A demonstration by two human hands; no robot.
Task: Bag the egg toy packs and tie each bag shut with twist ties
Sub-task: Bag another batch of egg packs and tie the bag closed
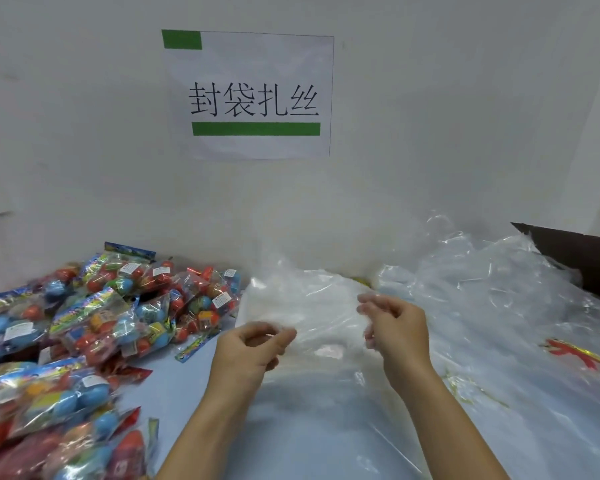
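Observation:
A clear plastic bag [312, 306] is held up over the table in front of me. My left hand [248, 348] pinches its near left edge between thumb and fingers. My right hand [392, 327] grips the bag's right side with curled fingers, partly behind the film. A big heap of egg toy packs [94, 320] with red, blue and yellow eggs lies on the left. I cannot make out any twist tie for certain; red and gold strips [575, 351] show under plastic at the right.
A pile of loose clear bags [482, 282] covers the right of the pale blue table [184, 386]. A dark cardboard flap [575, 251] juts in at the far right. A paper sign [253, 95] hangs on the white wall behind.

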